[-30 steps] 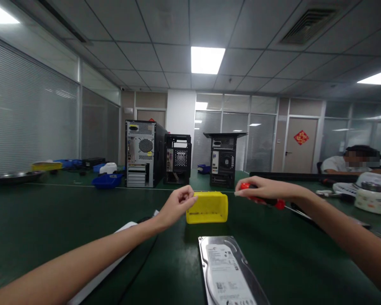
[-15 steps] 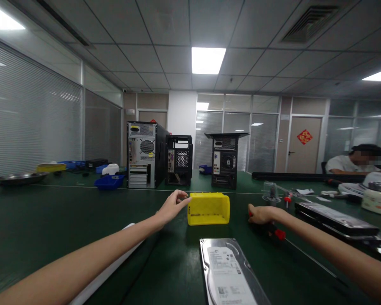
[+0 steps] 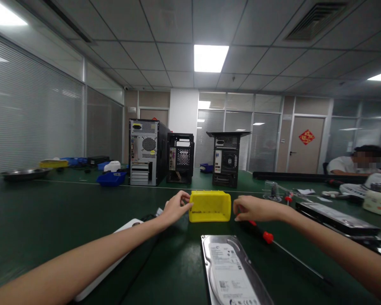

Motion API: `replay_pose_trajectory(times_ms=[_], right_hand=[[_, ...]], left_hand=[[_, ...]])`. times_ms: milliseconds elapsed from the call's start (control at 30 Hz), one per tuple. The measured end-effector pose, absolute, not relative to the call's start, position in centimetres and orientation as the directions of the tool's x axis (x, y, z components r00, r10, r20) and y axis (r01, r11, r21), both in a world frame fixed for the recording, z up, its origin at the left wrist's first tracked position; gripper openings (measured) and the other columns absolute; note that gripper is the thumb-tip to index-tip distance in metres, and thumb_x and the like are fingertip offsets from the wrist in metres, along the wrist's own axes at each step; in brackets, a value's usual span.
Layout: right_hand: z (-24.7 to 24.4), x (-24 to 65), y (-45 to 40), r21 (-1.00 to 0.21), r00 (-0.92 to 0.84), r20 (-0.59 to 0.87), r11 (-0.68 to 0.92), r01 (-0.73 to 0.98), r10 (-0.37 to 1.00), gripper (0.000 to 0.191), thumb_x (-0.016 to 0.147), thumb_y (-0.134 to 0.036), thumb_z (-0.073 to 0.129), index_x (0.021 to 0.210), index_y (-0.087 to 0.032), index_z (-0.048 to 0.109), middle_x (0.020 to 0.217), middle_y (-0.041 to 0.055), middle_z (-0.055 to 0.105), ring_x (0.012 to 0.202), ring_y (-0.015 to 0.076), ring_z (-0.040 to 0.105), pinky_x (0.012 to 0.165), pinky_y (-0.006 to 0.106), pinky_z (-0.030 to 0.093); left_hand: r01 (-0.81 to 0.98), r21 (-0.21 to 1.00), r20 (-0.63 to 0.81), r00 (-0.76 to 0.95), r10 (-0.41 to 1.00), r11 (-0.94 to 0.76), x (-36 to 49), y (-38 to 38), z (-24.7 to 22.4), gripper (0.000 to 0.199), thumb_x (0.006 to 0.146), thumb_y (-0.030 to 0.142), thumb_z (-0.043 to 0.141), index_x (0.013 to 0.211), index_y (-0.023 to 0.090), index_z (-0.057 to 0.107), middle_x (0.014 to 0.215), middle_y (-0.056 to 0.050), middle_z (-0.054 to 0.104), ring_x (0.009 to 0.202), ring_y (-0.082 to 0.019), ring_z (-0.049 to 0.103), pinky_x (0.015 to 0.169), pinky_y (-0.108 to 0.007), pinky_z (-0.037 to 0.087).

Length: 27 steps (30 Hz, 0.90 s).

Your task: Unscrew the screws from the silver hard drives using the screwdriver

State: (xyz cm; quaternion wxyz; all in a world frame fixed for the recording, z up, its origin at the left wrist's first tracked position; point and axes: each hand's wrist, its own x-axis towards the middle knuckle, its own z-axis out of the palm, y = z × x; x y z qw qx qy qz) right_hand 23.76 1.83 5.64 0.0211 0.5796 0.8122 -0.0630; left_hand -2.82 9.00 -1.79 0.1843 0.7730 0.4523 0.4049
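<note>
Both hands stand apart from each other on either side of a yellow bin (image 3: pixel 209 220), which sits on the green table (image 3: pixel 165 279) straight ahead of the person, its open side turned toward the viewer. At the bin's near-left edge, the left hand (image 3: pixel 176 207) has thumb and forefinger parted, the thumb overlapping the rim; whether it grips or merely touches, one cannot tell. Just beside the opposite edge, the right hand (image 3: pixel 254 207) is loosely curled and clamped on nothing visible, with the red handle of a screwdriver (image 3: pixel 268 237) showing beneath it and the shaft running back under the forearm. Good handling here would probably mean letting both sides take equal, light pressure, since a push from the left alone could twist the bin or slide it sideways. Small dark specks lie along its inner floor, too small to identify, so keeping it level and free of jolts seems wise. A hard drive (image 3: pixel 230 271) lies label up directly in front, and a careful worker would keep the bin from scraping over it. Keeping the right wrist clear of the screwdriver should likewise avoid rolling it toward the drive.
</note>
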Motion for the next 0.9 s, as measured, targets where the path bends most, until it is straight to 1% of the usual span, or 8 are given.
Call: replay_pose_trajectory(times_ms=[67,133,167,233,333,433,600,900], right_hand=[[5.7,21.7,1.7,-0.108,-0.421,-0.132,0.409,0.906,0.897,0.022,0.087,-0.025,0.051,0.103,-0.015,0.062,0.096,0.0045,0.065,0.076,0.0132,0.063,0.065,0.022,0.049],[5.1,19.6,2.4,-0.088,-0.463,-0.112,0.455,0.886,0.879,0.02,0.088,-0.021,0.05,0.101,-0.015,0.063,0.084,0.0027,0.066,0.066,0.0113,0.063,0.062,0.022,0.049],[4.5,18.6,3.0,-0.06,-0.467,-0.079,0.464,0.884,0.881,0.018,0.088,-0.021,0.051,0.099,-0.014,0.063,0.083,0.0031,0.066,0.069,0.0126,0.063,0.067,0.025,0.05],[3.4,17.0,4.5,0.001,-0.46,0.027,0.46,0.888,0.887,0.02,0.09,-0.027,0.053,0.1,-0.013,0.061,0.099,0.0063,0.063,0.09,0.0168,0.061,0.081,0.036,0.049],[1.7,15.8,6.7,0.067,-0.427,0.147,0.422,0.904,0.892,0.026,0.091,-0.03,0.052,0.109,-0.014,0.057,0.111,0.0084,0.058,0.1,0.0197,0.057,0.087,0.041,0.047],[0.4,15.3,8.2,0.103,-0.417,0.19,0.404,0.909,0.889,0.027,0.091,-0.03,0.052,0.112,-0.014,0.056,0.112,0.0085,0.057,0.1,0.0199,0.057,0.086,0.041,0.048],[-1.3,15.1,9.1,0.136,-0.415,0.181,0.396,0.908,0.892,0.027,0.091,-0.03,0.052,0.112,-0.014,0.056,0.111,0.0083,0.058,0.097,0.0189,0.058,0.083,0.039,0.049],[-1.9,15.7,8.9,0.141,-0.419,0.191,0.397,0.907,0.888,0.028,0.091,-0.03,0.052,0.113,-0.014,0.055,0.111,0.0084,0.058,0.097,0.0191,0.058,0.083,0.039,0.049]], left_hand=[[0.553,0.65,0.46,0.261,0.849,-0.522,-2.8,9.0,-1.8,0.026,0.075,0.028,0.058,0.098,0.018,0.056,0.099,-0.004,0.064,0.089,-0.018,0.058,0.078,-0.026,0.044],[0.557,0.645,0.463,0.26,0.848,-0.523,-2.8,9.1,-1.9,0.026,0.074,0.029,0.059,0.097,0.018,0.055,0.098,-0.003,0.064,0.088,-0.018,0.058,0.078,-0.027,0.044],[0.559,0.642,0.466,0.26,0.846,-0.525,-2.8,9.2,-2.0,0.026,0.074,0.03,0.059,0.097,0.018,0.055,0.098,-0.003,0.064,0.087,-0.018,0.058,0.078,-0.027,0.044],[0.561,0.634,0.473,0.264,0.841,-0.532,-2.9,9.5,-2.2,0.024,0.074,0.031,0.059,0.094,0.019,0.054,0.097,-0.003,0.063,0.085,-0.018,0.058,0.078,-0.029,0.044],[0.558,0.621,0.486,0.276,0.83,-0.55,-3.0,10.0,-2.6,0.02,0.074,0.03,0.059,0.091,0.019,0.053,0.095,-0.003,0.062,0.084,-0.019,0.057,0.079,-0.03,0.044],[0.549,0.613,0.506,0.281,0.816,-0.569,-3.0,10.4,-2.9,0.018,0.073,0.028,0.06,0.087,0.019,0.053,0.094,-0.003,0.06,0.087,-0.02,0.057,0.082,-0.032,0.044],[0.506,0.614,0.54,0.29,0.79,-0.605,-2.7,10.3,-3.0,0.019,0.073,0.023,0.059,0.09,0.018,0.05,0.097,-0.005,0.057,0.092,-0.02,0.056,0.085,-0.033,0.044],[0.448,0.661,0.544,0.265,0.796,-0.601,-2.7,10.0,-2.9,0.02,0.074,0.023,0.059,0.09,0.018,0.049,0.104,-0.008,0.055,0.098,-0.024,0.057,0.085,-0.037,0.046]])
